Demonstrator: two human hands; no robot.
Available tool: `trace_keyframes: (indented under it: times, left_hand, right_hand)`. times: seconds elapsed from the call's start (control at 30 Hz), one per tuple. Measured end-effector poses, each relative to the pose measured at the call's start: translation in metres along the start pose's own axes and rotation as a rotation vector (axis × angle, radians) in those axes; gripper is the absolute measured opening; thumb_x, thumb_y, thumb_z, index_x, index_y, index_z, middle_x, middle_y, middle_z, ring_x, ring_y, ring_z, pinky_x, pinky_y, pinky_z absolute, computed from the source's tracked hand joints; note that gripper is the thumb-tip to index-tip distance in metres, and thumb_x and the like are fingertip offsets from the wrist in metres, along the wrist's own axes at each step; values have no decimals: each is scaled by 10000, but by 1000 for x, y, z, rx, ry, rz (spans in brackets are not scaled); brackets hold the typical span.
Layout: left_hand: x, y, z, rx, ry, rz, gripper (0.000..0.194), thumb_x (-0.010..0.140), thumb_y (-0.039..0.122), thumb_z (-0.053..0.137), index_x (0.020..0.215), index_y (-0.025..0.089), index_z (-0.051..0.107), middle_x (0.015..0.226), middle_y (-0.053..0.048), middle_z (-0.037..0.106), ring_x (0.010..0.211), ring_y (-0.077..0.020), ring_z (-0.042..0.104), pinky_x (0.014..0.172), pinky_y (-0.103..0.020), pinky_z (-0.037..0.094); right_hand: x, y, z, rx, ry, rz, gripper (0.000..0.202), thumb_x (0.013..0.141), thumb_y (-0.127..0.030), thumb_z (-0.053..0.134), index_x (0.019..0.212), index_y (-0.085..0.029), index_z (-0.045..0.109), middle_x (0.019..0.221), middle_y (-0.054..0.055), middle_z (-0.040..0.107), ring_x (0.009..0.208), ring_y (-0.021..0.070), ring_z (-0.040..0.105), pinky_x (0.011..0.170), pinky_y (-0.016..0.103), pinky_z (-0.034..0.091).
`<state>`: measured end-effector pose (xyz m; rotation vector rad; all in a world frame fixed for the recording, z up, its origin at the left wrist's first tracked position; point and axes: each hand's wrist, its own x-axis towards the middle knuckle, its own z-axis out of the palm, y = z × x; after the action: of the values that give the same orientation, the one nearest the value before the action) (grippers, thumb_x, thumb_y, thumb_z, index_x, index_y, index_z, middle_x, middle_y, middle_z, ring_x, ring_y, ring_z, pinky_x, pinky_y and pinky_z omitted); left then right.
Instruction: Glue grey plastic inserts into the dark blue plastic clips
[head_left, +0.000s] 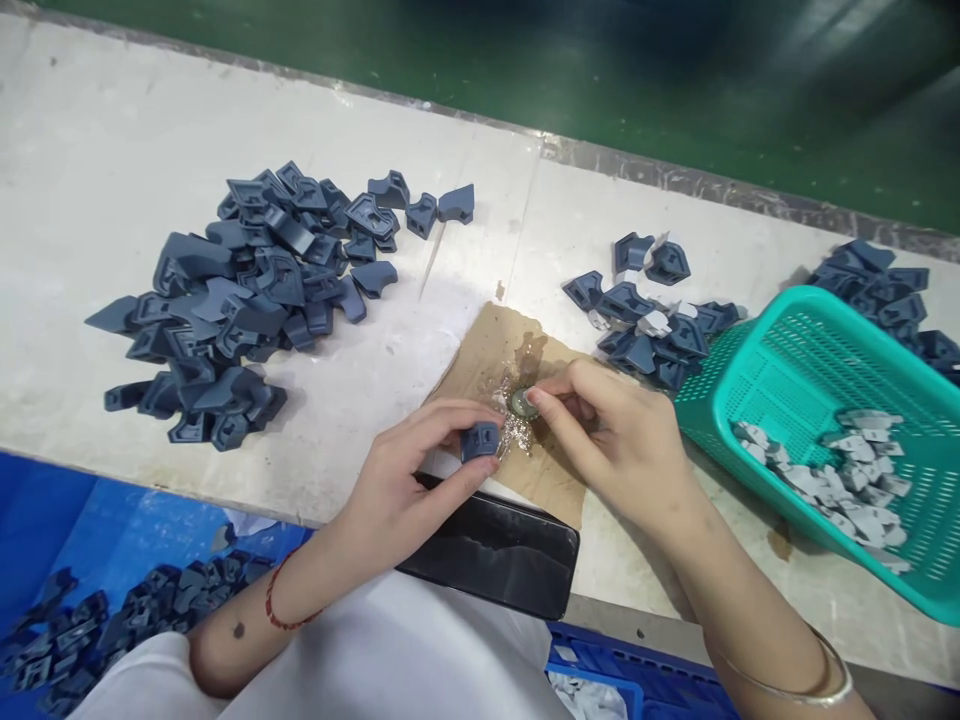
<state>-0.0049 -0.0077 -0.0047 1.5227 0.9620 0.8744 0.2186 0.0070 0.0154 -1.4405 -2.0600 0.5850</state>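
A dark blue-grey plastic piece (479,441) is pinched between the thumb and fingers of my left hand (420,465), its side with small openings facing up. My right hand (611,430) has its thumb and index finger closed on a small light piece (531,396), partly hidden by the fingertips, at a small round greenish dish (520,404). Beneath both hands lies a brown paper sheet (556,470) with a wet, shiny patch around the dish. A black phone-like slab (499,555) rests at the table edge below my left hand.
Blue-grey pieces (247,290) are heaped at left on the white table (90,180). More pieces, some with light parts (652,335), lie beyond my right hand. A green basket (806,310) at right holds light pieces (862,480). A blue bin (120,510) at lower left holds dark pieces.
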Motion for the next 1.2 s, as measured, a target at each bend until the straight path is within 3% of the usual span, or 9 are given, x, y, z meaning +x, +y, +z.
trace_keyframes:
  times: [0.3, 0.5, 0.7, 0.83, 1.2]
  left_hand:
    - [1, 2, 0, 58, 6, -3, 201, 946, 175, 740, 1145, 200, 724, 1142, -34, 770, 1032, -116, 710, 880, -170, 562]
    - [1, 4, 1, 112, 6, 44, 214, 943, 163, 740, 1157, 168, 735, 1143, -57, 761, 1061, -116, 717, 919, -154, 560]
    - [2, 4, 3, 141, 22, 12, 167, 936, 186, 744, 1095, 135, 751, 1079, -75, 756, 925, -122, 733, 681, -143, 574]
    - [3, 4, 5, 153, 40, 54, 136, 911, 164, 767, 1033, 104, 759, 1022, -79, 756, 849, -112, 729, 685, -146, 578]
    - [3, 2, 6, 173, 55, 93, 124, 892, 148, 785, 1003, 96, 761, 998, -84, 759, 860, -116, 739, 746, -146, 585]
  right_hand:
    - [-1, 2, 1, 45, 40, 13, 155, 990, -159, 634, 844, -204, 612, 691, -51, 603, 589, 91, 520, 549, 241, 374]
    - [-3, 3, 2, 126, 38, 114, 170, 986, -195, 644, 817, -204, 632, 685, -41, 627, 584, 88, 535, 556, 240, 393]
    - [-1, -1, 2, 683, 102, 360, 193, 943, -233, 729, 771, -205, 645, 610, -34, 660, 523, 87, 562, 502, 205, 447]
    - [-2, -7, 4, 937, 31, 412, 187, 936, -252, 752, 778, -201, 666, 594, -33, 698, 464, 69, 573, 485, 177, 484]
    - [-2, -20, 6, 927, -37, 384, 224, 928, -189, 735, 715, -192, 668, 586, -31, 703, 482, 64, 619, 511, 152, 522]
